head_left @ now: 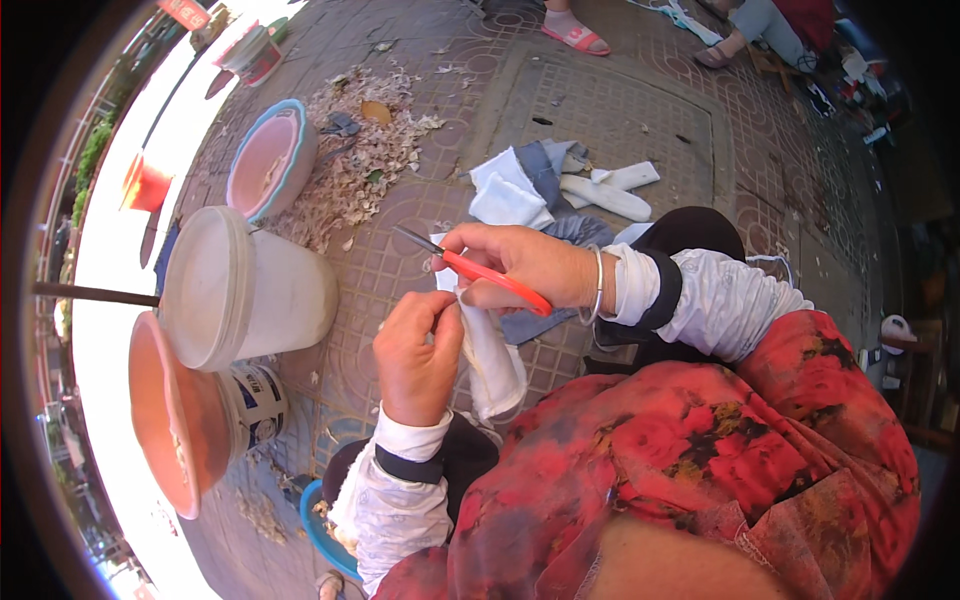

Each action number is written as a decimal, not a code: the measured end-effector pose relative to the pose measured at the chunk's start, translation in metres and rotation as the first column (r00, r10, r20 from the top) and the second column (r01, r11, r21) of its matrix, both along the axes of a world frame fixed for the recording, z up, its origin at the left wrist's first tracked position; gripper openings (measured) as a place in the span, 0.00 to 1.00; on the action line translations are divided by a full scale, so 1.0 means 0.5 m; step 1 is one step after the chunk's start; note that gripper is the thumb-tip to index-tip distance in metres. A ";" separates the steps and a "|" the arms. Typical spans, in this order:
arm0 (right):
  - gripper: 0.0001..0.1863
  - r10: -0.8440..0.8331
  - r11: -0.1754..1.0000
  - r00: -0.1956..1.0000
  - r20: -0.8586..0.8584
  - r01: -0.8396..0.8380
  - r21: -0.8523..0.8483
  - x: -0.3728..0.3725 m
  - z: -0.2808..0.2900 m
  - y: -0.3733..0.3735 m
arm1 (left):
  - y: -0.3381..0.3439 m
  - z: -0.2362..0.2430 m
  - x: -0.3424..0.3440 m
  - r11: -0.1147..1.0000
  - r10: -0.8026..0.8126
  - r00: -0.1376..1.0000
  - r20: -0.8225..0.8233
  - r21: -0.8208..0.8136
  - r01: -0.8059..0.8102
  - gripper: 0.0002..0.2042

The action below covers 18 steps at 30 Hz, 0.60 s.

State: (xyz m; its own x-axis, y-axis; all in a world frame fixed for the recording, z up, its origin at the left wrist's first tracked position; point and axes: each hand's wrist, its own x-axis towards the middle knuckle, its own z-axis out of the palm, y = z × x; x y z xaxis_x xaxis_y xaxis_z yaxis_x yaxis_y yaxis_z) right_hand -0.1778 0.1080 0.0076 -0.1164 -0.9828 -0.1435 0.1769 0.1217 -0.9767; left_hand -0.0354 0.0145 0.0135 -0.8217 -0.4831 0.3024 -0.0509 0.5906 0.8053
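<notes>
My left hand (415, 355) is closed in a pinch on the upper end of a long white padded cloth piece (492, 365), which hangs down over my lap. Close beside it, my right hand (530, 262) grips a pair of scissors (510, 288) with red handles, the blades pointing up and left. The fingertips of both hands nearly meet at the cloth. Whether the right fingers also pinch it, I cannot tell. A small white flap (446, 278) shows between the hands. Beyond them on the paving lies a heap of white and blue-grey cloth (512, 188) with white padded pieces (606, 198).
On the left stand a white lidded bucket (285, 290), an orange basin (165, 420) on a printed pail (255, 405), and a pink basin (240, 180). Dry husks (350, 150) cover the paving. A blue basin (312, 515) is by my left leg. Another person's sandalled foot (578, 35) is ahead.
</notes>
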 end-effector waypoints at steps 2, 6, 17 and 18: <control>0.19 -0.064 0.992 0.986 -0.157 0.044 -0.122 0.003 -0.011 -0.003 | 0.000 -0.005 0.000 0.999 0.006 1.000 0.004 -0.037 -0.006 0.03; 0.19 -0.067 0.992 0.980 -0.187 0.045 -0.121 0.001 -0.015 -0.003 | -0.008 -0.010 0.002 0.997 0.069 0.998 -0.005 -0.021 -0.070 0.03; 0.20 -0.061 0.994 0.987 -0.150 0.046 -0.098 0.000 -0.017 -0.003 | -0.015 0.024 0.008 1.000 0.017 0.988 -0.156 -0.004 -0.017 0.06; 0.20 -0.062 0.994 0.987 -0.151 0.047 -0.097 0.000 -0.016 -0.002 | -0.013 0.020 0.006 0.999 0.005 0.995 -0.102 -0.038 -0.009 0.06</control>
State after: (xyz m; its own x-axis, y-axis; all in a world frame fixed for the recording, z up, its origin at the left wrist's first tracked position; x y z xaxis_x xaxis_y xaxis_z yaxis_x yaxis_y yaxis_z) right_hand -0.1779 0.1071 -0.0002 -0.1838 -0.9826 -0.0284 0.0278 0.0237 -0.9993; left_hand -0.0322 0.0081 0.0235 -0.7824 -0.4748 0.4029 0.0261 0.6215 0.7830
